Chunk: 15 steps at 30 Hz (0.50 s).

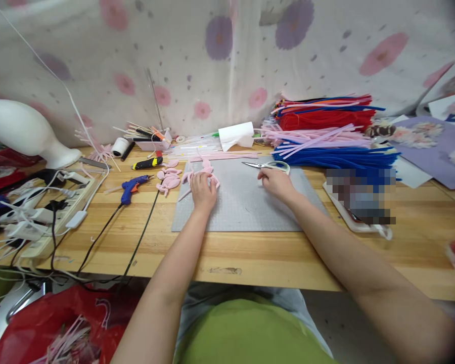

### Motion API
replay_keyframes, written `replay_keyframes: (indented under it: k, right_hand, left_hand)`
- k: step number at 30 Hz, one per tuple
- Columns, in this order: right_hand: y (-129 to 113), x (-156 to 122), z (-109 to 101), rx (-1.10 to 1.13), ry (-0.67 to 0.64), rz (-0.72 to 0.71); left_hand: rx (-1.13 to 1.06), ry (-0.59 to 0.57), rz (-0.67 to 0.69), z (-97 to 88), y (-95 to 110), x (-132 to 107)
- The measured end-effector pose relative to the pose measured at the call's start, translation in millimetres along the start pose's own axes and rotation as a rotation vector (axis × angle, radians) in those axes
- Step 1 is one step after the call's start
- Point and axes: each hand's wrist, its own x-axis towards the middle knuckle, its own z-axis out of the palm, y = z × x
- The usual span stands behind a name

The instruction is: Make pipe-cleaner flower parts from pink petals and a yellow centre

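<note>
Bent pink chenille pieces (pixel 171 181), apparently shaped, lie off the gray cutting mat (pixel 246 210) at nine o'clock; straight pink stems (pixel 318 135), two o'clock, are unshaped. Left hand (pixel 203 192) partly covers another pink piece (pixel 207 166), ten o'clock; right hand (pixel 276 182) adjoins scissors (pixel 266 165), one o'clock; neither grip's closure can be told.

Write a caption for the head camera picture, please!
Left hand on pink pieces, right hand at the scissors.
</note>
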Motion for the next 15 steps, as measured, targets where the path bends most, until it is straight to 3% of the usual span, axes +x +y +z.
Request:
replay_keyframes:
  k: [4,10,15]
  right_hand:
    - [7,11,0,0.112,0.024,-0.001]
    - [26,29,7,0.472,0.181,0.374]
    - [50,47,3,0.568,0.184,0.509]
  left_hand:
    - [-0.016,-0.006,0.02,0.4,0,2]
    - [-0.062,-0.014,0.087,-4.3,0,3]
    - [-0.055,0.004,0.029,-5.5,-1,3]
